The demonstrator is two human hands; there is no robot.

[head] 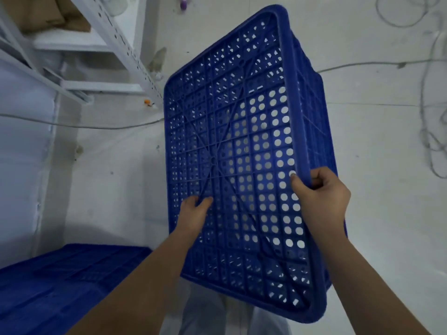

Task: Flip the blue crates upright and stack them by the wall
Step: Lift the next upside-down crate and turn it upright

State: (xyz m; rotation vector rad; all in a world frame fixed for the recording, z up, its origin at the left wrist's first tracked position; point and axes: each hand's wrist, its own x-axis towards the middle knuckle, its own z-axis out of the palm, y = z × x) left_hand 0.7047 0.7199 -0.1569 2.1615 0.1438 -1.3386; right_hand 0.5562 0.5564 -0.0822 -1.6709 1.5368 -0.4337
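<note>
You are holding a blue crate (242, 146) up in the air in front of you, over the pale floor (377, 213). It is tipping on its side, and its holey bottom with the criss-cross ribs is facing you. You can see the floor through the round holes.

Your right hand (321, 197) is gripping the crate's thick right edge, with your thumb on the bottom face and your fingers curling around the outside. Your left hand (193, 213) is pressing against the bottom grid, with its fingertips hooking into the ribs near the middle of the lower half.

Another blue crate (60, 284) is sitting down low at your left, close to the white wall (24, 151). It is blurry, so you cannot tell which way up it is lying.

A white metal shelf rack (116, 42) is standing at the top left with something brown (43, 13) on it. Grey wires (430, 97) are lying loose on the floor at the right, and one thin wire (79, 125) is running across at the left.
</note>
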